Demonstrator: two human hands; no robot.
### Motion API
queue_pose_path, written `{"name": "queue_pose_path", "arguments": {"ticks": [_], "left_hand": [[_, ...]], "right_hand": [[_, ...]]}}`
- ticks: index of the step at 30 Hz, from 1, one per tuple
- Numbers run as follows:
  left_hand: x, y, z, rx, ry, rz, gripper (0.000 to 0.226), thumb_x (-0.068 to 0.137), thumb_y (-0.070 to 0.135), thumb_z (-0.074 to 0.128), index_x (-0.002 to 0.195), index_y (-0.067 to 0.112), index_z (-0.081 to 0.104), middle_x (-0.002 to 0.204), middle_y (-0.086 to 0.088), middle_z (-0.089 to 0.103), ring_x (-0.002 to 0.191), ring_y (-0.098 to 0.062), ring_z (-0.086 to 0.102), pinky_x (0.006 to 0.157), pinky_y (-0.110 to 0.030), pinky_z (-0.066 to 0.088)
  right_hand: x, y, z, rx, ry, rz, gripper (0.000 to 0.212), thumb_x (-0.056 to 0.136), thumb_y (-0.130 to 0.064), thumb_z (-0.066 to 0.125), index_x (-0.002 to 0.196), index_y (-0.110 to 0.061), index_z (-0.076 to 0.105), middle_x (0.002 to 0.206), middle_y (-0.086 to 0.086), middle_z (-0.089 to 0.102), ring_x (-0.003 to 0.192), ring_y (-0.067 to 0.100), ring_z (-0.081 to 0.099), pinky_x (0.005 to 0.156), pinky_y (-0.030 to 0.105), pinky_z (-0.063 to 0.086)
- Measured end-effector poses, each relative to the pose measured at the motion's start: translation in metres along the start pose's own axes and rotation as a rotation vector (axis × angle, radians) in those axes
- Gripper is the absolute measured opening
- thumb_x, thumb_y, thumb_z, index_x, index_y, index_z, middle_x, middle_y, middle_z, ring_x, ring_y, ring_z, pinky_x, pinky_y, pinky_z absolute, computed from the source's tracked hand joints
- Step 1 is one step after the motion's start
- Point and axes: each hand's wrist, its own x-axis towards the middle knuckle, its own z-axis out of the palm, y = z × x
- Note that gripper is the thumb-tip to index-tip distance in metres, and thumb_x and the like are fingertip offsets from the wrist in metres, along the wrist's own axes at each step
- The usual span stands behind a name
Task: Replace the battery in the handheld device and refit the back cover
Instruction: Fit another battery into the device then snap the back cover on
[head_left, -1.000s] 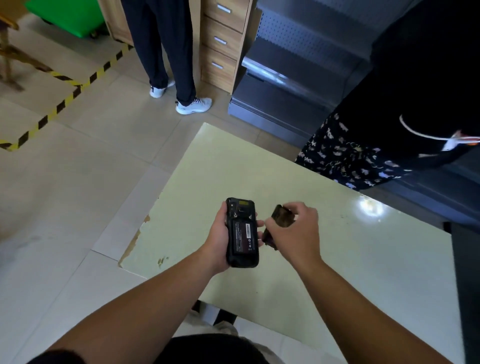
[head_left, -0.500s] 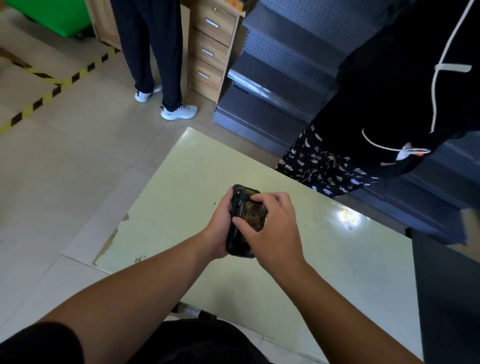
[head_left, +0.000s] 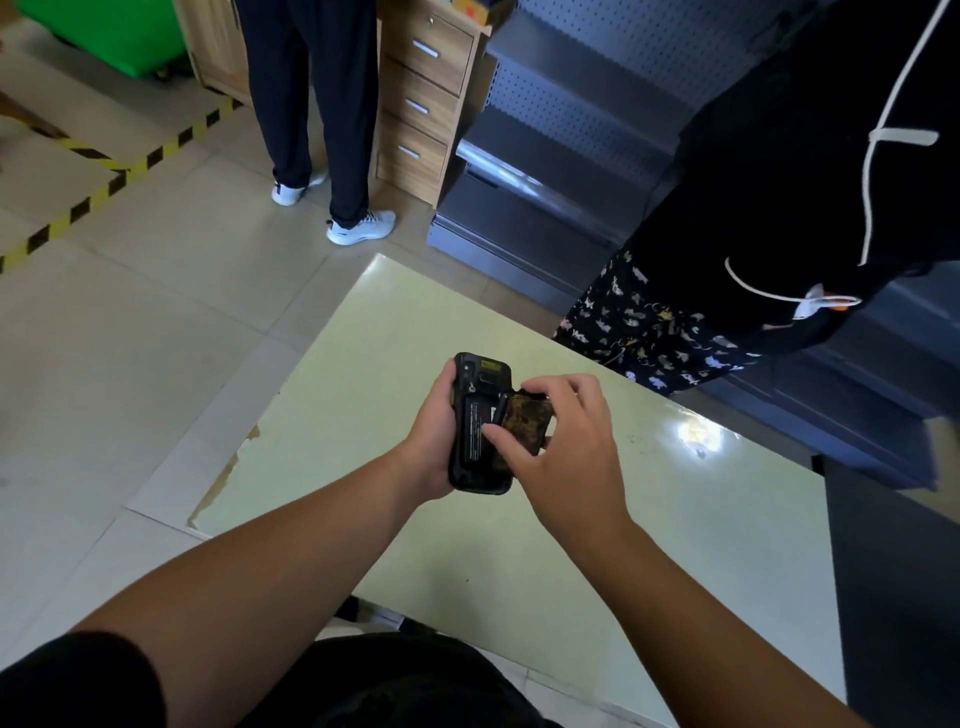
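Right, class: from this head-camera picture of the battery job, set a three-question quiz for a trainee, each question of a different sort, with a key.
1. True or false: the back cover is fully seated on the handheld device.
2. Which hand grips the device body? A) left hand B) right hand
3. Fill in: the device is held above a pale green ____.

Key: 1 false: it is tilted up at the right edge, and the battery label shows. 2 A. 3 table.
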Motion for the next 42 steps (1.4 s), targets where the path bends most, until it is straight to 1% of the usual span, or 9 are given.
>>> {"name": "queue_pose_path", "arguments": {"ticks": [3, 7, 12, 18, 24, 30, 33, 38, 42], "left_hand": [[-0.003, 0.004, 0.005, 0.011, -0.025, -0.011, 0.083, 0.085, 0.083, 0.032, 0.100, 0.018, 0.082, 0.100, -0.011, 0.080, 0.089, -0.030, 0.076, 0.068, -0.040, 0.064], [-0.005, 0.009, 0.014, 0.065, -0.028, 0.006, 0.082, 0.084, 0.084, 0.034, 0.105, 0.019, 0.080, 0.103, -0.008, 0.080, 0.094, -0.028, 0.075, 0.076, -0.037, 0.062], [-0.009, 0.014, 0.018, 0.067, -0.052, 0.005, 0.080, 0.083, 0.083, 0.038, 0.107, 0.018, 0.079, 0.100, -0.009, 0.079, 0.091, -0.029, 0.074, 0.074, -0.038, 0.063], [-0.014, 0.017, 0.027, 0.061, -0.099, -0.041, 0.077, 0.080, 0.082, 0.046, 0.092, 0.015, 0.082, 0.090, -0.010, 0.080, 0.081, -0.030, 0.076, 0.070, -0.039, 0.063], [-0.021, 0.016, 0.035, 0.072, -0.154, -0.078, 0.074, 0.079, 0.080, 0.049, 0.081, 0.014, 0.082, 0.081, -0.008, 0.079, 0.072, -0.029, 0.076, 0.062, -0.037, 0.062], [-0.028, 0.015, 0.042, 0.095, -0.182, -0.108, 0.073, 0.081, 0.079, 0.052, 0.082, 0.012, 0.080, 0.080, -0.009, 0.078, 0.073, -0.028, 0.075, 0.063, -0.034, 0.062], [-0.031, 0.014, 0.047, 0.101, -0.210, -0.126, 0.074, 0.083, 0.078, 0.048, 0.080, 0.011, 0.080, 0.078, -0.009, 0.077, 0.071, -0.027, 0.075, 0.062, -0.033, 0.062], [-0.035, 0.016, 0.053, 0.060, -0.229, -0.107, 0.076, 0.087, 0.076, 0.047, 0.084, 0.009, 0.081, 0.082, -0.011, 0.079, 0.075, -0.028, 0.076, 0.062, -0.034, 0.062], [-0.035, 0.019, 0.058, 0.043, -0.192, -0.090, 0.075, 0.087, 0.076, 0.045, 0.086, 0.010, 0.081, 0.085, -0.011, 0.078, 0.077, -0.029, 0.075, 0.066, -0.034, 0.063]], "right_hand": [[0.003, -0.004, -0.003, -0.014, 0.038, -0.002, 0.049, 0.077, -0.042, 0.086, 0.117, -0.024, 0.063, 0.116, -0.007, 0.049, 0.110, 0.016, 0.053, 0.076, 0.038, 0.059], [0.006, -0.012, -0.005, -0.036, 0.091, -0.018, 0.049, 0.077, -0.044, 0.086, 0.116, -0.026, 0.062, 0.116, -0.008, 0.049, 0.109, 0.014, 0.053, 0.077, 0.037, 0.059], [0.000, -0.016, -0.009, -0.087, 0.117, -0.091, 0.052, 0.078, -0.047, 0.085, 0.119, -0.025, 0.062, 0.118, -0.006, 0.051, 0.110, 0.014, 0.051, 0.070, 0.041, 0.061], [-0.001, -0.013, -0.015, -0.090, 0.153, -0.178, 0.053, 0.077, -0.047, 0.085, 0.117, -0.021, 0.062, 0.118, -0.002, 0.052, 0.109, 0.017, 0.051, 0.064, 0.038, 0.059], [0.002, -0.002, -0.019, -0.098, 0.130, -0.256, 0.057, 0.080, -0.054, 0.077, 0.120, -0.016, 0.062, 0.118, 0.001, 0.053, 0.110, 0.020, 0.052, 0.075, 0.039, 0.058], [-0.003, 0.010, -0.014, -0.089, 0.106, -0.264, 0.060, 0.085, -0.059, 0.071, 0.120, -0.011, 0.062, 0.116, 0.005, 0.057, 0.108, 0.022, 0.054, 0.089, 0.042, 0.052], [-0.003, 0.013, -0.017, -0.061, 0.121, -0.283, 0.060, 0.085, -0.058, 0.072, 0.119, -0.009, 0.063, 0.116, 0.006, 0.056, 0.108, 0.023, 0.054, 0.091, 0.041, 0.050], [0.005, 0.008, -0.026, -0.075, 0.190, -0.372, 0.060, 0.085, -0.056, 0.075, 0.120, -0.008, 0.062, 0.115, 0.008, 0.054, 0.108, 0.022, 0.052, 0.093, 0.037, 0.049], [0.006, 0.008, -0.033, -0.015, 0.211, -0.430, 0.061, 0.083, -0.053, 0.079, 0.118, -0.006, 0.060, 0.115, 0.008, 0.052, 0.108, 0.024, 0.054, 0.091, 0.043, 0.052]]}}
